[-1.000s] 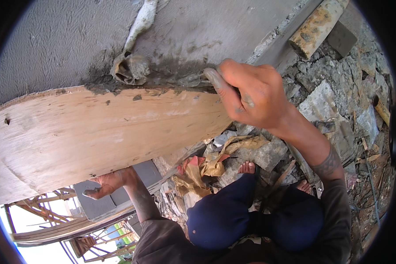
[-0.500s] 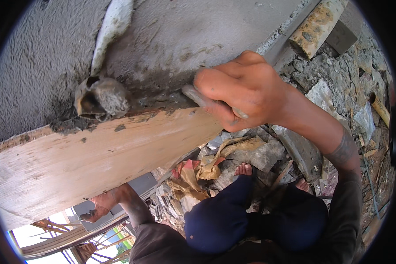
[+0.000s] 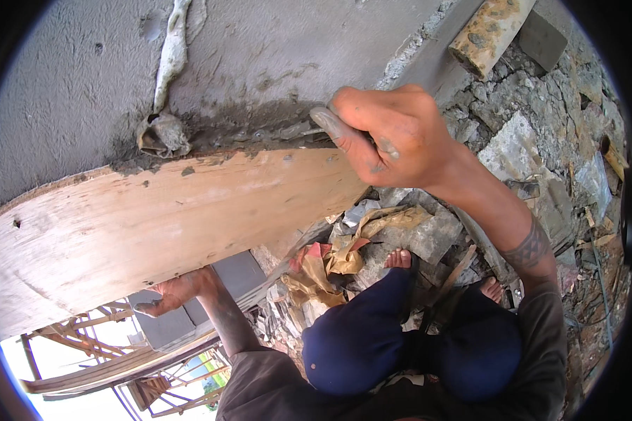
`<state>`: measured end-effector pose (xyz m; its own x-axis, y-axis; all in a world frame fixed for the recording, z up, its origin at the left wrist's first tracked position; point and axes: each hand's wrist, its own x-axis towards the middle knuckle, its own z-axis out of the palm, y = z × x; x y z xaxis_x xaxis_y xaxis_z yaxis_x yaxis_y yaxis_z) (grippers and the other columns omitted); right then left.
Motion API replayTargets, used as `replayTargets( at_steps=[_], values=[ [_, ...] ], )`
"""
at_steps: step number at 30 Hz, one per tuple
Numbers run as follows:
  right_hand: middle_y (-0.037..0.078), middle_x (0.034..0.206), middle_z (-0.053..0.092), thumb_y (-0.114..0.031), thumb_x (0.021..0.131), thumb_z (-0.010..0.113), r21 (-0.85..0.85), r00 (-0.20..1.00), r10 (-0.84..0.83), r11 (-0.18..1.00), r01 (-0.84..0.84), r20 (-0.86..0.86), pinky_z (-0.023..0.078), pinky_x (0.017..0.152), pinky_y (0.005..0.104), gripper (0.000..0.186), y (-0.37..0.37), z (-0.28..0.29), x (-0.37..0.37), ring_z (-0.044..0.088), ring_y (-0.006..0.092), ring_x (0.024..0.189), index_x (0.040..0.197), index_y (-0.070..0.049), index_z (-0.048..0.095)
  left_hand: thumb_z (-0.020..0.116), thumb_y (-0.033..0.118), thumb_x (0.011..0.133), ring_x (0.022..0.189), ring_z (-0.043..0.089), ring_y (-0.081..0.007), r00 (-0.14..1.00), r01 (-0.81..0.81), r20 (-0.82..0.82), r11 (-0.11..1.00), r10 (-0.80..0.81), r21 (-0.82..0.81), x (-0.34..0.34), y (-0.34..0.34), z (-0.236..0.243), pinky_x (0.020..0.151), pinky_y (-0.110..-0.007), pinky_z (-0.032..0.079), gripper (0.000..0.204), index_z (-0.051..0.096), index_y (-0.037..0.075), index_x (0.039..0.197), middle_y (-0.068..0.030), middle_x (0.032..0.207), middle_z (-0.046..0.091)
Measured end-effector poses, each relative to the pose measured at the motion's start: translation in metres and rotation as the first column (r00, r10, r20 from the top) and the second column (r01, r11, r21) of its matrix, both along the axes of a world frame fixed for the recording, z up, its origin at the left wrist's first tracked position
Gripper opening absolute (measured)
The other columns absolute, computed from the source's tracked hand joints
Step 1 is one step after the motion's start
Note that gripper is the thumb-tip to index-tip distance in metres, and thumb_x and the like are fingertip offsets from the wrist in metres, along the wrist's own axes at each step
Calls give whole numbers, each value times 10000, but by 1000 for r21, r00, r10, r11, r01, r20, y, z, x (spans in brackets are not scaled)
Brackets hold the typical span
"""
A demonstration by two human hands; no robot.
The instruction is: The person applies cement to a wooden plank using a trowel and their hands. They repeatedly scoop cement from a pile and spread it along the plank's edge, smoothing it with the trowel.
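Observation:
A long pale wooden board (image 3: 211, 210) lies with its upper edge against a grey plastered wall (image 3: 260, 49). My left hand (image 3: 179, 291) holds the board at its lower edge; the thumb sticks out and the other fingers are partly hidden behind the wood. At the board's right end, my right hand (image 3: 400, 137) is closed, mortar smeared on its fingers. A thin edge seems to show at its fingertips, too small to name. Wet mortar (image 3: 253, 133) fills the joint between board and wall. Left of it sits a crumpled, mortar-coated lump (image 3: 163, 135) below a whitish strip (image 3: 172, 59) on the wall.
Broken rubble (image 3: 512, 151) covers the ground at right, with a stained pipe-like piece (image 3: 488, 42) and a grey block (image 3: 543, 41) above it. Torn brown paper (image 3: 312, 281) lies near my feet. Wooden framing (image 3: 84, 330) shows at lower left, beside grey blocks (image 3: 239, 277).
My right hand has shifted slightly and its fingertips now point up along the joint. The view has moved, so more of the board's left side shows. My left hand stays at the lower edge.

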<state>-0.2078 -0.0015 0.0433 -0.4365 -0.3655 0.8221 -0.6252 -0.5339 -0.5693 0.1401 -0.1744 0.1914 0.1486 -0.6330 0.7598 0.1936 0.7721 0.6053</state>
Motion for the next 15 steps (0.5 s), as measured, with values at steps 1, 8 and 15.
replayTargets(
  at_steps=[1, 8, 15],
  values=[
    [80, 621, 522, 65, 786, 674, -12, 1000, 5, 1000, -5, -15, 410, 448, 357, 134, -2, -1, 3, 553, 247, 494, 806, -23, 575, 548, 692, 871, 1244, 631, -263, 999, -35, 8, 999, 35, -21, 2, -1, -1, 982, -455, 571, 889, 516, 6, 1436, -188, 1380, 592],
    [100, 598, 593, -70, 814, 759, 88, 999, -43, 995, 45, -29, 483, 460, 402, 211, -6, 4, 5, 629, 323, 531, 806, -67, 548, 567, 704, 854, 1260, 617, -277, 981, -177, 56, 972, 187, -153, 8, -7, -2, 1008, -457, 552, 934, 496, -13, 1447, -214, 1414, 565],
    [89, 563, 564, -113, 803, 746, 100, 974, 75, 994, -54, -213, 470, 469, 432, 189, -18, 11, -16, 619, 319, 513, 801, -77, 560, 647, 742, 778, 1327, 558, -310, 995, -77, -63, 997, 77, 0, -18, 12, 0, 1064, -463, 491, 1063, 455, -56, 1454, -248, 1448, 519]
  ],
)
